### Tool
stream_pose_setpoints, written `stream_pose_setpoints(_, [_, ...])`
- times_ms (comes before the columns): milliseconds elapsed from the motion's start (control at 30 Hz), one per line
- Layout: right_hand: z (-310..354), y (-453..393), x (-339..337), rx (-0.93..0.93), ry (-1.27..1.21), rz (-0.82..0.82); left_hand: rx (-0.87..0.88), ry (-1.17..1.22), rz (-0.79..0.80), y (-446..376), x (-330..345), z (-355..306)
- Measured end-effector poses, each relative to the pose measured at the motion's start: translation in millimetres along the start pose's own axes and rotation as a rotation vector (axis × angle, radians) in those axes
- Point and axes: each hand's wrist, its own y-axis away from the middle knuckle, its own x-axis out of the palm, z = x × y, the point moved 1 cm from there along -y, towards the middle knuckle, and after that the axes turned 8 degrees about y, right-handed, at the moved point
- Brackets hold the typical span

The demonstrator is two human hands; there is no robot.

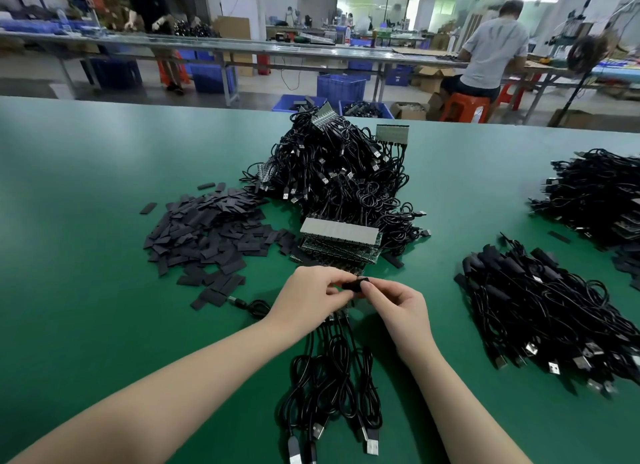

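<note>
The USB plugs [370, 443] lie closest to me, below my wrists, and their looped cables [332, 377] run up under my hands. My left hand [308, 297] pinches one end of a short black sleeve [356, 285] with curled fingers. My right hand [398, 304] pinches the other end between thumb and forefinger, so the sleeve sits between the two hands. I judge I am working it onto a cable's end, though my fingers hide that end.

The sleeved pile [540, 307] to the right of my right hand looks finished. Far more seems left: the stacked board strips [341, 235] just beyond my fingertips, the big tangle [332, 172] behind them, and the heap of flat sleeves [207, 231] beyond my left hand. The strips crowd my fingers, and the cables underneath could snag.
</note>
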Motion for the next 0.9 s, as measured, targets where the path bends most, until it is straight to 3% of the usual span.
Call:
stream_pose_setpoints(600, [-1.4,0.1,1.1,-0.049,-0.008,0.133,0.053,-0.072,0.127,7.6,1.7,-2.9])
stream_pose_setpoints(767, [-1.3,0.7,1.6,-0.073,0.027,0.118,0.052,-0.055,0.101,7.9,-0.5,-2.9])
stream_pose_setpoints(900, [-1.8,0.2,-0.3,-0.044,-0.023,0.054,0.001,-0.17,0.093,7.9,-3.0,-1.5])
